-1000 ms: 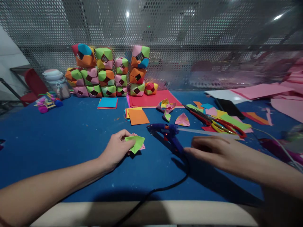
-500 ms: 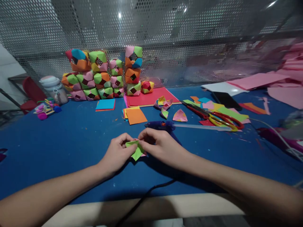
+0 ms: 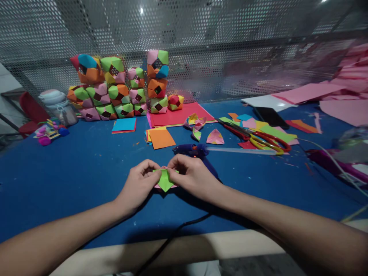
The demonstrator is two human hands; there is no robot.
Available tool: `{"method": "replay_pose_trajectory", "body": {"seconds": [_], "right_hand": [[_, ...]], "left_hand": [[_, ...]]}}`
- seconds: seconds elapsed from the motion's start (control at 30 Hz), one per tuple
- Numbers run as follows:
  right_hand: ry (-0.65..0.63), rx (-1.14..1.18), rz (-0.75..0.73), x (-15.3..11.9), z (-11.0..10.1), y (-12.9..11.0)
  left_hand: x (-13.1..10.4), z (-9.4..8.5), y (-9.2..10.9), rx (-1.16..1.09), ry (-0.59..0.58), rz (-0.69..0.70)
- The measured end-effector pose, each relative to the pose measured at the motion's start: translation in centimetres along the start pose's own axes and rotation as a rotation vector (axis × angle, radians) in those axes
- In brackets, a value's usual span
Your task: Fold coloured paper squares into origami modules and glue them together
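Between both hands, near the table's front, is a folded paper piece (image 3: 165, 181), green on the facing side with pink showing underneath. My left hand (image 3: 140, 181) pinches its left side between thumb and fingers. On the right side, my right hand (image 3: 194, 176) grips it the same way, fingertips close to the top edge. Parts of the paper are hidden under the fingers. Just behind my right hand lies a blue glue gun (image 3: 189, 150) with a clear glue stick (image 3: 241, 151) out of its back.
Folded paper balls (image 3: 117, 94) stand stacked at the back left. Behind the glue gun lie orange paper squares (image 3: 163, 138), small folded pieces (image 3: 215, 137) and scissors (image 3: 266, 141) on paper scraps. A phone (image 3: 270, 117) lies farther right. A black cable (image 3: 184, 226) crosses the front edge.
My left thumb has shifted left off the middle of the green paper, so more of its face shows. The paper sits more level between my hands. The view has shifted slightly.
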State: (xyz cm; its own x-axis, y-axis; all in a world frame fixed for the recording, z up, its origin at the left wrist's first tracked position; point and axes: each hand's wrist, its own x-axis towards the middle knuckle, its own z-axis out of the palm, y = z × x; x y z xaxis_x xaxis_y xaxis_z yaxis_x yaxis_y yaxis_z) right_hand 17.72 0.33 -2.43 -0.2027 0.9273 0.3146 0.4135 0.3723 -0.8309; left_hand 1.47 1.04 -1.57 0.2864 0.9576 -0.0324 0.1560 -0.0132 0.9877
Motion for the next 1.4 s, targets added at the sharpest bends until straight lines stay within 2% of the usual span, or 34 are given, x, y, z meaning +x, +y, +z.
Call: {"method": "replay_pose_trajectory", "body": {"seconds": [0.23, 0.6, 1.2, 1.4], "right_hand": [[-0.015, 0.031, -0.069, -0.06, 0.13, 0.33], [-0.002, -0.047, -0.173, -0.18, -0.27, -0.19], [0.020, 0.024, -0.105, -0.37, 0.02, -0.18], [0.041, 0.008, -0.117, -0.35, 0.05, 0.00]], "left_hand": [[0.26, 0.03, -0.17, -0.005, -0.002, -0.016], [0.39, -0.08, -0.39, 0.012, -0.002, -0.009], [0.34, -0.34, -0.68, 0.179, -0.046, 0.153], [0.32, -0.18, -0.41, 0.141, -0.088, 0.057]]}}
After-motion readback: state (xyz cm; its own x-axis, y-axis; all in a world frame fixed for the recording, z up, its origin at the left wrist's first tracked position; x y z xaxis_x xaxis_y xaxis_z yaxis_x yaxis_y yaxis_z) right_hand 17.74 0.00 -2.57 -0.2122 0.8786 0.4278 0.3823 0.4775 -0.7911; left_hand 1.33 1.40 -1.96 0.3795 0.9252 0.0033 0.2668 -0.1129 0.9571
